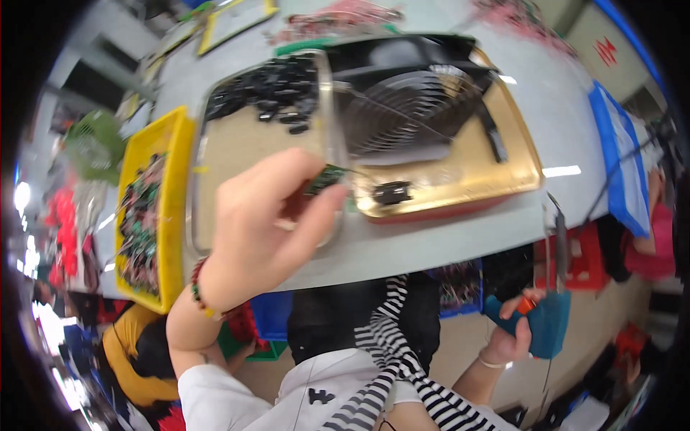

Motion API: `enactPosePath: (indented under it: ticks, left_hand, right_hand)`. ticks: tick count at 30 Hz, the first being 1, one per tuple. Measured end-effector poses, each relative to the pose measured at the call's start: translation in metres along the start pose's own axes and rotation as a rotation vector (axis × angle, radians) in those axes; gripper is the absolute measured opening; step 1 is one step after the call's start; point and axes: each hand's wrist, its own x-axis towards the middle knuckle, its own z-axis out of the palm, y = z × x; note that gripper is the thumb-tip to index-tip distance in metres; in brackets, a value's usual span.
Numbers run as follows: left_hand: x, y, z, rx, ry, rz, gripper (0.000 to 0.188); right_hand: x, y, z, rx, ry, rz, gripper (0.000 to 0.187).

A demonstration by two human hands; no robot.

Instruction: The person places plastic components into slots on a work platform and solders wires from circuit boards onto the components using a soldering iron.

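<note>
My left hand [262, 212] is raised over the near part of the left tray. Between its thumb and fingers it pinches a small green circuit board [329, 178]. Thin wire seems to run from the board toward a small black part [392, 192] at the gold tray's near edge; blur hides the join. Off the table's front edge, on the right, my right hand [514, 334] grips a teal pistol-shaped tool [550, 327] with an orange trigger. Its slim metal end points up toward the table edge.
Many small black parts [266, 90] fill the far end of the left tray [195, 208]. A black fan with a wire grille [402, 111] lies in the gold tray [460, 197]. Far left stands a yellow bin [177, 215] of wired boards. Red-wired bundles [338, 21] lie at the back.
</note>
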Motion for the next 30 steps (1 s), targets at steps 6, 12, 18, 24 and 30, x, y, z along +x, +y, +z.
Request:
enactPosePath:
  ticks: [6,12,18,24,30]
  left_hand:
    - [-0.013,-0.011,-0.03,-0.222,-0.2,-0.17,0.018]
    - [-0.019,-0.034,-0.088,-0.314,-0.254,-0.334,0.022]
    - [0.004,-0.11,-0.166,-0.303,0.136,-0.352,0.012]
    - [-0.003,-0.254,-0.233,-0.175,0.329,-0.495,0.013]
    - [-0.061,-0.326,-0.248,0.066,0.022,-0.911,0.019]
  right_hand:
    - [-0.001,-0.004,-0.008,-0.033,-0.041,-0.021,0.049]
    - [0.002,-0.011,0.001,-0.077,-0.026,-0.039,0.05]
    - [0.005,-0.014,0.016,-0.056,-0.015,-0.01,0.052]
    - [0.002,-0.017,0.025,-0.138,-0.081,-0.056,0.048]
    - [-0.001,-0.033,0.053,0.028,0.044,-0.095,0.038]
